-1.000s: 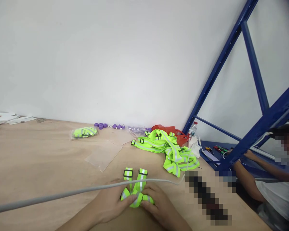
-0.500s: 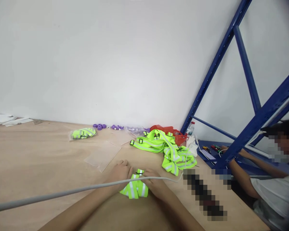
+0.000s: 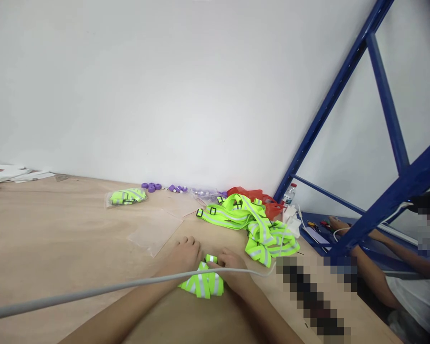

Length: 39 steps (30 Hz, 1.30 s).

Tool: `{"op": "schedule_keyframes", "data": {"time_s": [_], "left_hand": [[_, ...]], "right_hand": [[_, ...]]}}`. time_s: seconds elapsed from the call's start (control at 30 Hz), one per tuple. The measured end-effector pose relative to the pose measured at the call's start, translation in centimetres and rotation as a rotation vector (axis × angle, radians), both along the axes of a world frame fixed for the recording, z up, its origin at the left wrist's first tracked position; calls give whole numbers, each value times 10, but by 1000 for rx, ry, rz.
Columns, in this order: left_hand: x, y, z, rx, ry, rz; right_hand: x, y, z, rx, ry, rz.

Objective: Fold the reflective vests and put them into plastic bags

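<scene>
A folded bundle of yellow-green strap with silver stripes (image 3: 202, 285) lies on the wooden table close to me. My left hand (image 3: 186, 255) rests at its left edge, fingers curled, partly behind the bundle. At the upper right of the bundle my right hand (image 3: 232, 267) pinches the strap's short end near a dark buckle. A grey cable crosses in front of the bundle and my right hand. Beyond my hands to the right is a loose heap of the same strap (image 3: 258, 224) with black buckles. A clear flat bag (image 3: 155, 233) lies at the upper left.
A bagged strap bundle (image 3: 127, 196), purple rolls (image 3: 151, 187) and a red bag (image 3: 254, 195) lie towards the wall. A bottle (image 3: 290, 193) stands by the blue frame (image 3: 329, 100). At right, a person's arms (image 3: 369, 267) reach over a blue surface. White sheets (image 3: 10, 174) lie far left.
My right hand has shifted slightly right and up on the strap, its fingers curling more. The strap's short end now sits more to the right. The view has moved a little.
</scene>
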<state>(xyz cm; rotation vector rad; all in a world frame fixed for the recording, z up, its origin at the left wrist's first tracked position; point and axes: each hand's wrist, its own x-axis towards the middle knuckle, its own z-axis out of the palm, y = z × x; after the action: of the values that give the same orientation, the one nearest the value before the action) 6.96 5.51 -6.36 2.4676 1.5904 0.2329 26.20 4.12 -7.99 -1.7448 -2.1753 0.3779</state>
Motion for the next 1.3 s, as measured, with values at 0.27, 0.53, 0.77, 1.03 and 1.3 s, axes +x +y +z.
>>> {"op": "schedule_keyframes", "data": {"time_s": [0.27, 0.53, 0.77, 1.03, 1.3], "left_hand": [[3, 8, -4, -47, -22, 11], [4, 3, 0, -39, -38, 47], [5, 4, -4, -36, -50, 90], [8, 4, -4, -49, -62, 83], [9, 4, -2, -52, -35, 76]], "right_hand": [[-1, 1, 3, -63, 153, -47], [4, 15, 22, -143, 241, 237], [3, 15, 37, -227, 300, 233], [3, 8, 35, -223, 334, 227], [-1, 4, 28, -159, 185, 90]]}}
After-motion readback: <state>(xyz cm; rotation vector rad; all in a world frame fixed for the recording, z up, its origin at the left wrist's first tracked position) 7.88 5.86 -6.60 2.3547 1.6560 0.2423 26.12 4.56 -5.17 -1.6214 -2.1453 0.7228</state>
